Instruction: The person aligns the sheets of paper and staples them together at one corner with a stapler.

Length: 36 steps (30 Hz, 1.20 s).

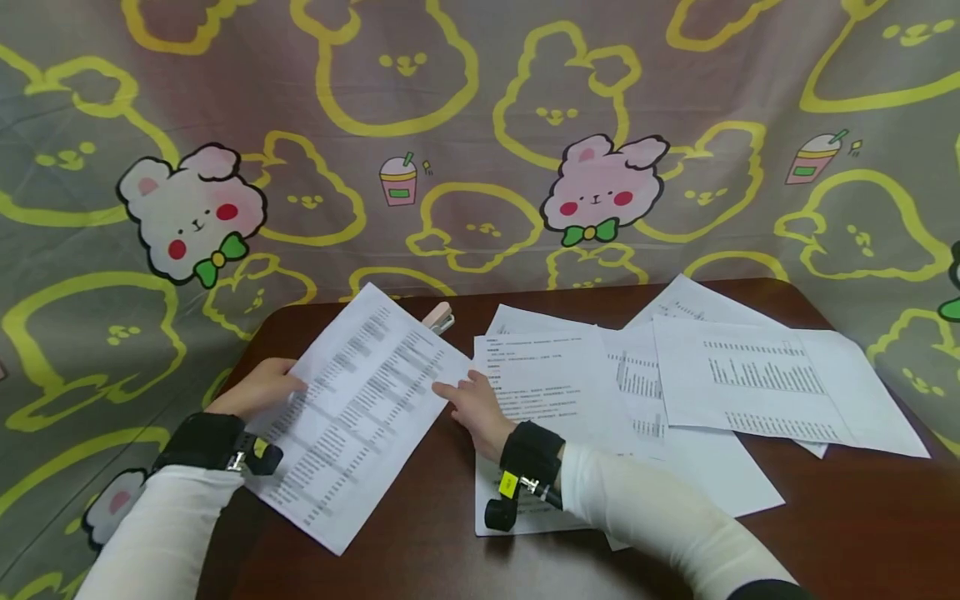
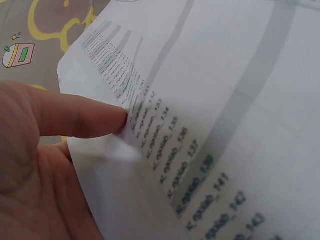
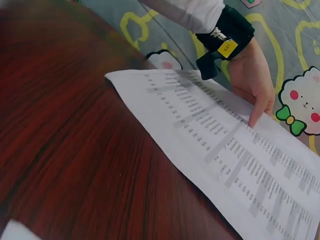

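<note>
A printed paper sheet (image 1: 367, 408) with rows of text and grey bands is held tilted at the left of the table. My left hand (image 1: 258, 389) pinches its left edge, thumb on the printed face and the other fingers behind, as the left wrist view shows of the sheet (image 2: 240, 150) and hand (image 2: 45, 135). At its right edge, my right hand (image 1: 482, 412) has the thumb over the print, the other fingers curled at the edge and partly hidden. The right wrist view shows the sheet (image 3: 210, 135) and the left hand (image 3: 252, 75), but not the right hand.
Right of the held sheet lies a stack of printed pages (image 1: 540, 375), partly under the right forearm. More loose sheets (image 1: 757, 375) overlap to its right. A small pale pink stapler (image 1: 438, 317) pokes out behind the held sheet. A patterned cloth (image 1: 465, 108) hangs behind the brown table (image 1: 420, 517).
</note>
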Available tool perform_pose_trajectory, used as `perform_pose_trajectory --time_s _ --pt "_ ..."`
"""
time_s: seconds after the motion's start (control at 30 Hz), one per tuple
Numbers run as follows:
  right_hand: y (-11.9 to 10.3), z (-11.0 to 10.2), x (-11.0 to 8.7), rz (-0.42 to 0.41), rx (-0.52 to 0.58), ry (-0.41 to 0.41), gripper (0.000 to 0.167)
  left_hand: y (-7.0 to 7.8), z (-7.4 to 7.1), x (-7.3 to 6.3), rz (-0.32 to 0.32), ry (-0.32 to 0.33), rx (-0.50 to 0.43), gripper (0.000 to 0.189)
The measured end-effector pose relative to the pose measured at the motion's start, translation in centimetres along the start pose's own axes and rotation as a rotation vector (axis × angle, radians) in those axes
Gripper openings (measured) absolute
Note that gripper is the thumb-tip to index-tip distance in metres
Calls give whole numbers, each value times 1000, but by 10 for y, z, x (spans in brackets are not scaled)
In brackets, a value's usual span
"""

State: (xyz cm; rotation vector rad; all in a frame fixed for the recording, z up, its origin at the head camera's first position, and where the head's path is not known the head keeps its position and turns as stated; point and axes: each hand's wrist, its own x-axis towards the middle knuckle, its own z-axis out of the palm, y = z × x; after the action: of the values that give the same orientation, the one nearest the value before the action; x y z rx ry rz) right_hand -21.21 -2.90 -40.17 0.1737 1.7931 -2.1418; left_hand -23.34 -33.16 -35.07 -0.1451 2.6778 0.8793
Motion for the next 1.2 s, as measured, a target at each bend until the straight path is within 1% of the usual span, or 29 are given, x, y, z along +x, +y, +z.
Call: perform_pose_trajectory --time_s 0.1,0.2,0.3,0.37,0.5,0.63,0.73,0.87,1.03,1.2 --pt "2 2 1 7 52 -28 77 -1 -3 -3 -16 -2 -11 47" --pt "2 4 2 3 93 -70 76 0 -6 -5 -14 2 -22 46" --pt "3 8 2 15 135 -97 77 0 -7 -7 -9 9 -36 44" --pt "4 12 2 21 163 -109 75 1 -6 -8 -4 13 -47 44" --pt "6 20 1 21 206 -123 61 3 -5 -10 -1 14 -65 45" --pt "7 25 -1 8 236 -136 49 7 -5 -10 22 4 -75 45" --pt "8 28 -2 -19 245 -154 43 11 -6 -9 39 -4 -86 46" --pt "9 30 -4 -59 240 -170 39 18 -6 -9 66 -10 -103 49" --pt "8 27 -3 -84 200 -140 44 27 -1 -8 119 -29 -149 49" --pt "3 19 -2 -119 154 -85 49 35 7 -2 143 -28 -186 47"
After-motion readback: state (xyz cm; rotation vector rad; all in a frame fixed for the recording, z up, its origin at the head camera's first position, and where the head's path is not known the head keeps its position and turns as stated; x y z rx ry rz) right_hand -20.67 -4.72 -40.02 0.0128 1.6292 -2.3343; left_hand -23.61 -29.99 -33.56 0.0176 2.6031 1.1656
